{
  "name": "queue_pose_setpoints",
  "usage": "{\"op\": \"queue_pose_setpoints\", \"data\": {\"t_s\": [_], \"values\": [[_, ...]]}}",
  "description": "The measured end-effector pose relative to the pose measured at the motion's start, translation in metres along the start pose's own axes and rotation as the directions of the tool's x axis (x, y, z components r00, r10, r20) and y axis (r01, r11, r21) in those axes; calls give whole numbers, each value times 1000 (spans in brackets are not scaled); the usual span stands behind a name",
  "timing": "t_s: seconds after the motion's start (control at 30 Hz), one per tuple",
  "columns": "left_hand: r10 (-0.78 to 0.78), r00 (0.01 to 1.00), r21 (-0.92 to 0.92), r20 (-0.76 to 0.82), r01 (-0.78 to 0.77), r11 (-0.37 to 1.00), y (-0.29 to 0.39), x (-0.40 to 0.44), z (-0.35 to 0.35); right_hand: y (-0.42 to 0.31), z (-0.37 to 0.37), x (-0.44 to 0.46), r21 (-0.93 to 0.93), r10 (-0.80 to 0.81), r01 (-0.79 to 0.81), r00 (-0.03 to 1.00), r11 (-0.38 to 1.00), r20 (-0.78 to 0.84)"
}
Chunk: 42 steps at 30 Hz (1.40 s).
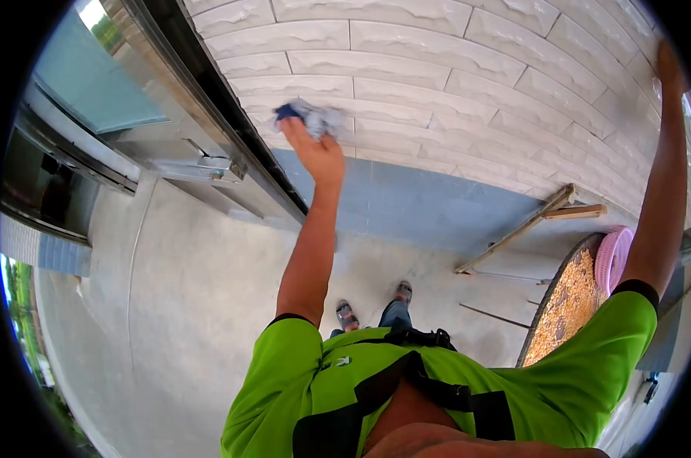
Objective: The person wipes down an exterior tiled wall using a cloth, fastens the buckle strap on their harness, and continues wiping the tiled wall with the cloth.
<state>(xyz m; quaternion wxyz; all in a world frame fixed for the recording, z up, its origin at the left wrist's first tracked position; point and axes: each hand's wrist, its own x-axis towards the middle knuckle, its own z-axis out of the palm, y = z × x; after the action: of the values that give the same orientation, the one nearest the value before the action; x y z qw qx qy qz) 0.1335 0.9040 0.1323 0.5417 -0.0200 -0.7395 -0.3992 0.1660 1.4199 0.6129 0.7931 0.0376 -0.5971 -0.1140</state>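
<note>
My left hand (pixel 315 156) is closed around a crumpled grey-and-navy cloth (pixel 320 120), slightly blurred, against the pale brick-pattern wall tiles (pixel 406 46). It is near the tiled wall's left end, close to the door frame. Out at the upper right rim of the view, my right hand (pixel 670 69) is raised beside the same wall. Dark shadow and the picture's edge hide its fingers, and I cannot tell whether it touches the tiles.
A metal-framed glass door (pixel 200 164) stands on the left. Blue-grey tiles (pixel 406 202) line the wall's base. At right are a wooden frame (pixel 517 233), a round tray of yellow grains (pixel 563 305) and a pink basket (pixel 613 256). My sandalled feet (pixel 347 314) stand on concrete (pixel 200 282).
</note>
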Motion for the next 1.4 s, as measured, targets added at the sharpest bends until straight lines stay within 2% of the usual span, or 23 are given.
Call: {"op": "queue_pose_setpoints", "data": {"t_s": [0.03,0.17,0.23,0.3,0.33,0.4,0.53,0.57,0.6,0.7,0.73,0.8,0.83,0.9,0.93,0.97,1.03,1.1,1.13,1.17,1.23,1.33,1.4], "values": [[-142,989,9,-50,143,990,-13,-2,5,0,1,0,-7,-3,3,1000,1000,-4],[-241,965,7,-102,243,970,-12,-34,21,6,10,1,-41,-24,22,998,999,-51],[-394,918,-77,-50,390,918,3,-68,31,4,7,2,-13,10,-10,1000,1000,-21],[-409,912,176,22,400,900,9,-115,50,1,6,2,7,42,-42,999,999,6],[-411,911,175,27,401,899,24,-124,50,2,5,2,22,60,-60,998,998,9],[-568,793,80,219,566,821,53,-132,48,1,4,4,31,76,-77,997,997,14],[-641,751,13,160,648,762,57,-149,65,-2,4,3,44,113,-115,993,992,39],[-737,644,-264,207,762,591,54,-145,62,-2,4,4,54,125,-127,992,990,33],[-799,526,-502,291,795,341,50,-139,60,-2,4,4,55,141,-144,988,988,55],[-839,478,-568,259,779,268,-37,-160,67,-3,2,5,39,125,-127,991,991,51],[-841,472,-563,266,784,262,-34,-152,59,-6,1,4,49,126,-128,991,991,39],[-890,37,-424,454,888,-179,-17,-129,39,-2,3,3,42,87,-88,996,995,26],[-892,32,-419,452,890,-181,-15,-137,46,-1,5,3,37,50,-50,999,998,6],[-913,169,-464,373,885,-26,-6,-173,82,-1,4,1,38,43,-44,999,998,6],[-896,267,-470,354,879,77,2,-190,97,0,5,2,42,36,-36,999,998,-6],[-886,111,-406,451,909,-93,44,-171,84,-1,5,2,42,34,-33,999,999,-4],[-843,-47,-327,535,909,-258,102,-141,66,-3,4,3,29,59,-59,998,998,1],[-769,-207,-140,605,923,-359,117,-139,68,-6,2,3,41,68,-68,998,997,5],[-765,-137,-290,629,872,-395,124,-136,71,-6,1,3,52,75,-75,997,996,9],[-761,-139,-285,633,873,-396,125,-130,70,-4,1,2,45,73,-73,997,996,10],[-700,-154,-313,698,813,-491,123,-105,67,-4,4,4,15,75,-75,997,997,11],[-677,-58,-324,733,845,-424,155,-34,31,0,4,5,17,72,-73,997,997,32],[-675,-17,-331,737,863,-383,152,-14,25,-1,3,4,23,89,-89,996,996,29]]}}
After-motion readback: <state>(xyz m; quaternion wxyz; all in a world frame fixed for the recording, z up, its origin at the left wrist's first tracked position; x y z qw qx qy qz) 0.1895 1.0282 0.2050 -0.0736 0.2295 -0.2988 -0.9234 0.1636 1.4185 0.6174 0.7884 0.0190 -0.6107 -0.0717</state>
